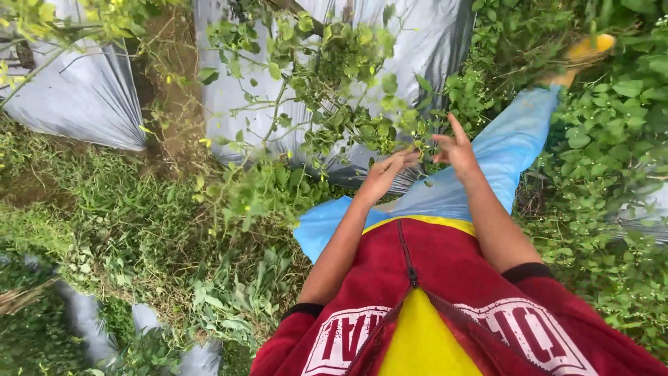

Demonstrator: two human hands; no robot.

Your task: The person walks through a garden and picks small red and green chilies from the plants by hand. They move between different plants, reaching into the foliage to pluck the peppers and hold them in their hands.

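Both forearms are reaching forward into the leafy plant [327, 90]; the left hand [384, 175] is stretching flat below its lower twigs, fingers together; the right hand [456, 150], just right of them, is spreading its fingers apart, holding nothing.

The yellow, blurred shoe [590, 47] at the upper right of the frame is smeared and part-hidden by leaves; the grey plastic ground sheet [83, 97] at the upper left is cut off by the top edge; its ridge partner, the second grey plastic sheet [424, 35], runs out of the top too and is screened by the leafy green shrub [327, 76]; the fingertips of the left hand [387, 173] sink among small leaves, so what they pinch cannot be told; the red zipped jacket [445, 278] is cropped by the bottom edge.
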